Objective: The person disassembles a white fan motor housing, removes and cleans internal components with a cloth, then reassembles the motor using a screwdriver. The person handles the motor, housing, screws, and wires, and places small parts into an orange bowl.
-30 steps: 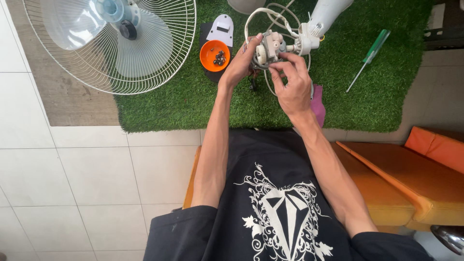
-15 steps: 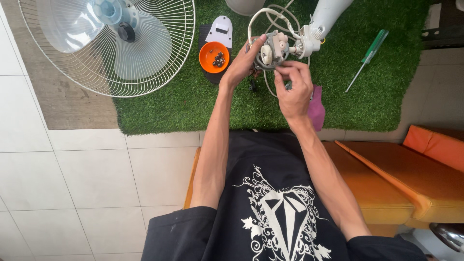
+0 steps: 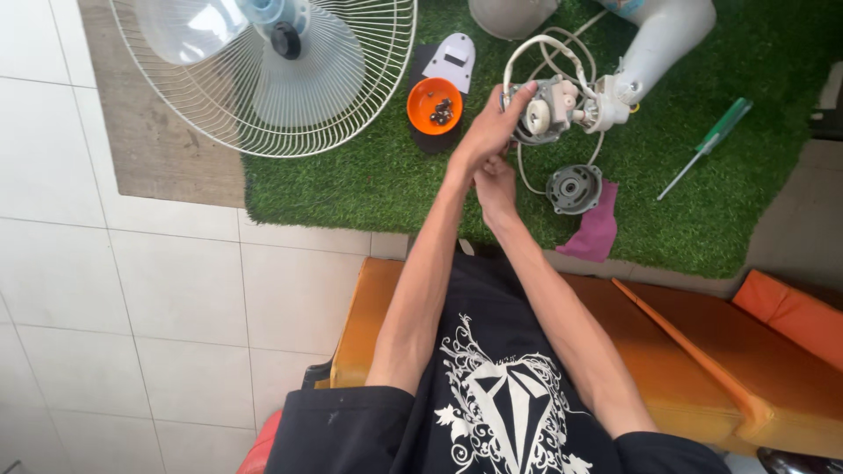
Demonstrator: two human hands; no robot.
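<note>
Gripping the fan motor assembly (image 3: 549, 110) with the left hand (image 3: 487, 136): fingers closed on its left side, fingertips reaching its top edge, unit raised clear of the green artificial turf mat (image 3: 369, 180). Positioned directly below the left hand, touching its wrist: right hand (image 3: 496, 186), fingers curled inward; cannot tell whether anything is held in it.

Attached to the motor assembly on its right side: white fan neck housing (image 3: 654, 48), tilted up toward the top edge of the view. Looped above and below the motor: white power cord (image 3: 543, 48).

Lying on the mat, just below and right of the motor: 1 grey round motor cover (image 3: 573, 188), resting partly on a purple cloth (image 3: 597, 233). Further right, well apart from both hands: 1 green-handled screwdriver (image 3: 707, 145), laid diagonally.

Left of the motor, near the left hand: 1 orange bowl (image 3: 421, 110) holding small dark screws (image 3: 442, 111), set on a dark piece beside a white plastic cover (image 3: 450, 61).

Far left, overlapping mat and floor: white wire fan guard (image 3: 351, 114) with translucent blades (image 3: 189, 26) inside.

Nearest the body: orange cushioned seat (image 3: 702, 351).
</note>
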